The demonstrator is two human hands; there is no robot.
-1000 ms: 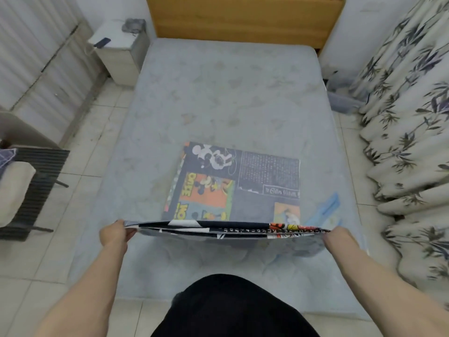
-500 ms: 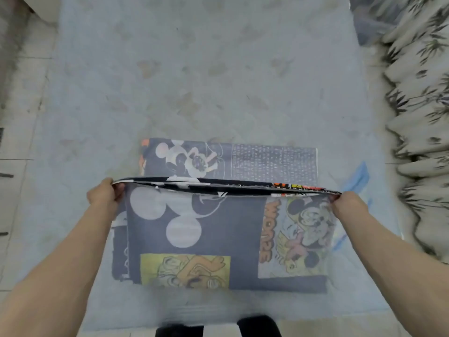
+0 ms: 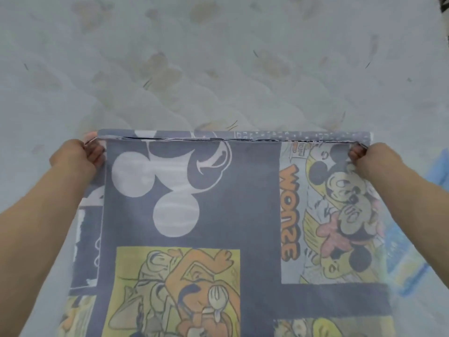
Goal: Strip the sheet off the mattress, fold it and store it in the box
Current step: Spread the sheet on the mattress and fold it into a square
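Head view: left hand [image 3: 73, 158], right hand [image 3: 371, 158] pinch folded sheet [image 3: 194, 215] corners on mattress [image 3: 218, 57].

A pale quilted mattress [image 3: 218, 69] carries everything. A folded cartoon-print sheet [image 3: 243, 215] lies flat on it. A light blue item [image 3: 413, 259] lies just beside the sheet's right edge.

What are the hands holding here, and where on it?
Both grip the cartoon-print sheet at its far folded edge: left hand at the left corner, right hand at the right corner.
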